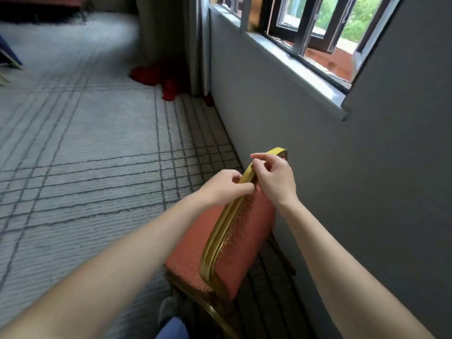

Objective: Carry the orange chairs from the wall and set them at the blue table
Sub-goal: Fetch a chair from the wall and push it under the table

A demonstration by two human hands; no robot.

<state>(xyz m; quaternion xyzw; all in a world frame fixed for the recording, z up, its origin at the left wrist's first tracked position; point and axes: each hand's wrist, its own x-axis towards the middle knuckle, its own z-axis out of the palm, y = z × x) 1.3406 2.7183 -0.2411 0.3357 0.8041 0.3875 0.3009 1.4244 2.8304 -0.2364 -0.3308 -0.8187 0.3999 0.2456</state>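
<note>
An orange upholstered chair (241, 231) with a gold metal frame stands on the carpet close to the grey wall, its back towards the wall. My left hand (223, 185) grips the gold top rail of the backrest from the seat side, fingers curled round it. My right hand (274, 177) holds the same rail a little farther along, fingers curled over the top edge. The chair's legs are mostly hidden below the seat. A blue corner at the far left edge (7, 53) may be the blue table; too little shows to tell.
The grey wall (342, 192) with a window sill (293, 69) runs along the right. Red cloth (156, 74) lies on the floor by a curtain (171, 40). Grey lined carpet (85, 155) spreads to the left. My shoe (168, 309) shows beside the chair.
</note>
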